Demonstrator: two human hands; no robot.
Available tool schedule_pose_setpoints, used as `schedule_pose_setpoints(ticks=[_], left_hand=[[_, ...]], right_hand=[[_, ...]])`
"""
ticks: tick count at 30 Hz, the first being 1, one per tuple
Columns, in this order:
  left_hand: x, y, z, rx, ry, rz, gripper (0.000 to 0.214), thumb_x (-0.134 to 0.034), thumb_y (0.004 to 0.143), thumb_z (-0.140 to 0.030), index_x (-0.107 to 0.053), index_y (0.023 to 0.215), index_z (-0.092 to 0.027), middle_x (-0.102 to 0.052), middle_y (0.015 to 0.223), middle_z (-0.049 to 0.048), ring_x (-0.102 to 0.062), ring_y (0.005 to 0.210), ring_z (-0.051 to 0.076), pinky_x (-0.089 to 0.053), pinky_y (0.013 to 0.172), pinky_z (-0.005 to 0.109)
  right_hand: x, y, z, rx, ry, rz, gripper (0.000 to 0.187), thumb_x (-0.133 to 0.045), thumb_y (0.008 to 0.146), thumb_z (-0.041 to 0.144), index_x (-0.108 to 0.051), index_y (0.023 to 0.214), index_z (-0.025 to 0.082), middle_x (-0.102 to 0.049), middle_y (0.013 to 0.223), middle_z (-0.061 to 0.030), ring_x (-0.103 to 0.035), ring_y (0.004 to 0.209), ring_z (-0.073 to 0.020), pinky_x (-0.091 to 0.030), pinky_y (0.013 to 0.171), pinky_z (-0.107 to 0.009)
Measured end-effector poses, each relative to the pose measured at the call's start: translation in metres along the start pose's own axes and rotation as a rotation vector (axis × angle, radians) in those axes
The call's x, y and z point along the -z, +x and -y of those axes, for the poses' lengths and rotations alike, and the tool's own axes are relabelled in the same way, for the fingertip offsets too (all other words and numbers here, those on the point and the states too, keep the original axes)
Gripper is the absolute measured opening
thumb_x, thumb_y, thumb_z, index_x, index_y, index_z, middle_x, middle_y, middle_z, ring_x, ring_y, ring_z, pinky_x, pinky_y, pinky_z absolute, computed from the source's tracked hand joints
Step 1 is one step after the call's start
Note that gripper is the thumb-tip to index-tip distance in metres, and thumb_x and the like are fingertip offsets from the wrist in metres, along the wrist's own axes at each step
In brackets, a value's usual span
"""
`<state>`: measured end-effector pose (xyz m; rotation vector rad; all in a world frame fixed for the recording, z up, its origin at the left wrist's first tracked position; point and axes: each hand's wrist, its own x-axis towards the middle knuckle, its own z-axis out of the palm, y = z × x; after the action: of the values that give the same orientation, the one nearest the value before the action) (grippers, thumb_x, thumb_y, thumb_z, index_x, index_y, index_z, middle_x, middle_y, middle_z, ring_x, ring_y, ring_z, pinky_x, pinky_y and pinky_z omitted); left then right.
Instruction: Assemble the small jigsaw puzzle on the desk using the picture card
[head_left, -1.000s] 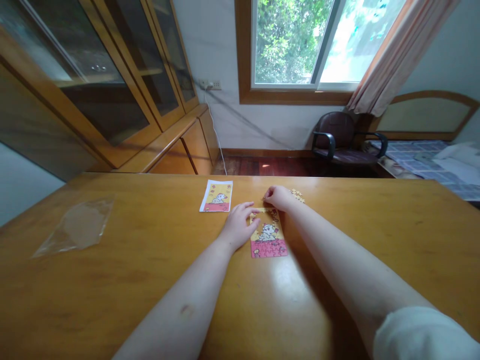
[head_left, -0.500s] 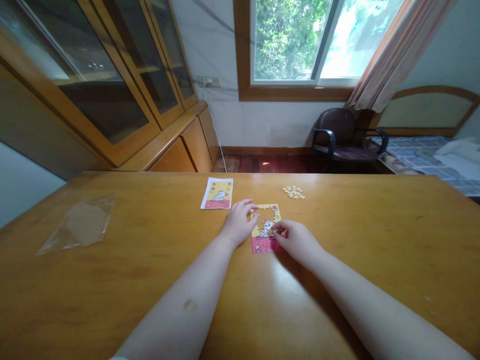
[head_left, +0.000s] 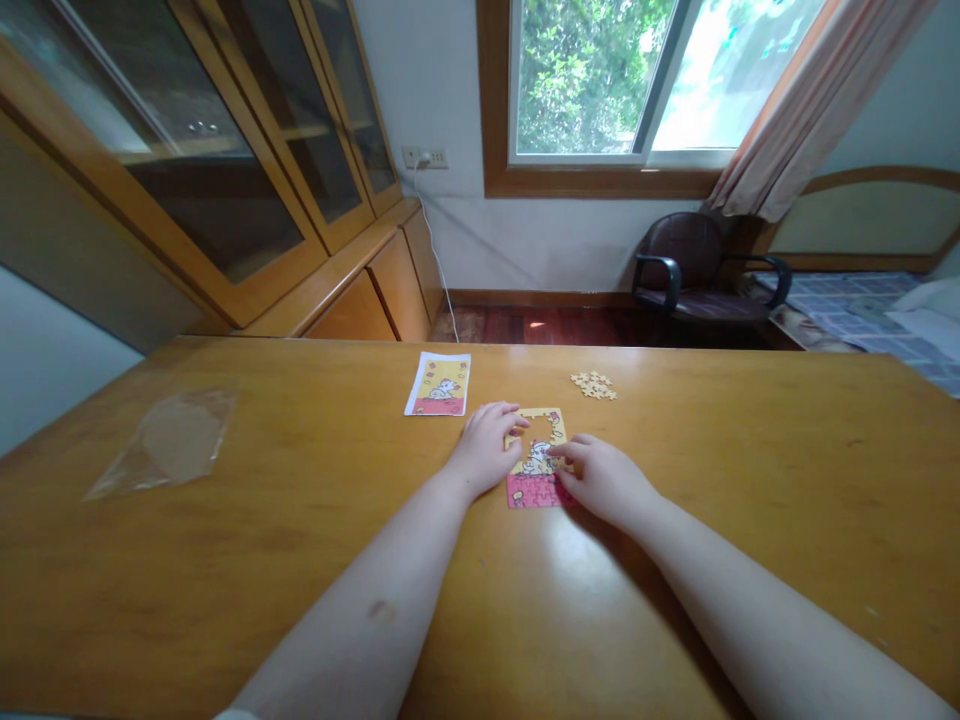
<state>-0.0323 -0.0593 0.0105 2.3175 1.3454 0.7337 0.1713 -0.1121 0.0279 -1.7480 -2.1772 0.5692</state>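
Observation:
A jigsaw puzzle (head_left: 534, 490) lies on the wooden table in front of me, with a white cartoon animal, a yellow border and a pink lower part. Bare table shows through a gap in its upper middle. My left hand (head_left: 489, 448) rests over its left edge, fingers spread and curved. At the right side, my right hand (head_left: 606, 480) touches the puzzle near the animal. Its index finger and thumb are apart, and I see no piece between them. Loose puzzle pieces (head_left: 594, 386) lie in a small pile beyond my right hand.
A printed picture card (head_left: 442, 384) with the same animal lies beyond my left hand. A clear plastic bag (head_left: 174, 440) is flat on the table (head_left: 315, 440) at the left. Past the far edge stand a glass-door cabinet (head_left: 345, 235) and an armchair (head_left: 684, 262).
The whole view has shifted slightly, so things sit a little farther right. Both hands stay at the puzzle, with only small finger movements. The pile of pieces looks the same.

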Motion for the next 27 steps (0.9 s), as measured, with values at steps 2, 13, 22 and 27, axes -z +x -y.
schedule_pose_setpoints(ticks=[2, 13, 22, 27], left_hand=[[-0.001, 0.0, 0.001, -0.003, -0.002, 0.01, 0.028, -0.055, 0.076, -0.015, -0.068, 0.099, -0.024, -0.059, 0.125, 0.0049, -0.047, 0.122, 0.023, -0.037, 0.107, 0.043], [0.0, 0.0, -0.002, 0.01, 0.003, 0.005, 0.025, -0.055, 0.076, -0.018, -0.069, 0.096, -0.022, -0.061, 0.122, 0.0056, -0.049, 0.119, 0.024, -0.038, 0.106, 0.042], [-0.001, 0.0, 0.002, 0.025, 0.062, 0.034, 0.039, -0.051, 0.069, -0.008, -0.068, 0.1, -0.023, -0.059, 0.124, 0.0058, -0.047, 0.122, 0.025, -0.036, 0.108, 0.044], [-0.003, -0.001, 0.001, 0.047, 0.116, 0.088, 0.045, -0.052, 0.067, -0.009, -0.065, 0.109, -0.022, -0.054, 0.132, 0.0079, -0.043, 0.126, 0.026, -0.032, 0.11, 0.046]], right_hand=[[-0.001, 0.002, -0.001, 0.029, 0.01, 0.025, 0.024, -0.056, 0.082, 0.024, -0.073, 0.099, 0.029, -0.066, 0.097, -0.0031, -0.061, 0.072, -0.0142, -0.044, 0.07, -0.026], [-0.011, 0.007, 0.003, 0.021, 0.008, -0.057, 0.019, -0.06, 0.083, 0.039, -0.068, 0.085, 0.023, -0.064, 0.089, -0.0032, -0.06, 0.074, -0.0155, -0.043, 0.07, -0.027], [-0.008, 0.008, -0.001, 0.097, -0.01, -0.026, 0.021, -0.055, 0.084, 0.026, -0.072, 0.097, 0.025, -0.062, 0.096, -0.0048, -0.061, 0.079, -0.0155, -0.046, 0.076, -0.027], [-0.012, 0.009, -0.001, 0.09, -0.005, -0.045, 0.018, -0.057, 0.085, 0.03, -0.072, 0.093, 0.025, -0.062, 0.092, -0.004, -0.06, 0.077, -0.0152, -0.046, 0.074, -0.027]])
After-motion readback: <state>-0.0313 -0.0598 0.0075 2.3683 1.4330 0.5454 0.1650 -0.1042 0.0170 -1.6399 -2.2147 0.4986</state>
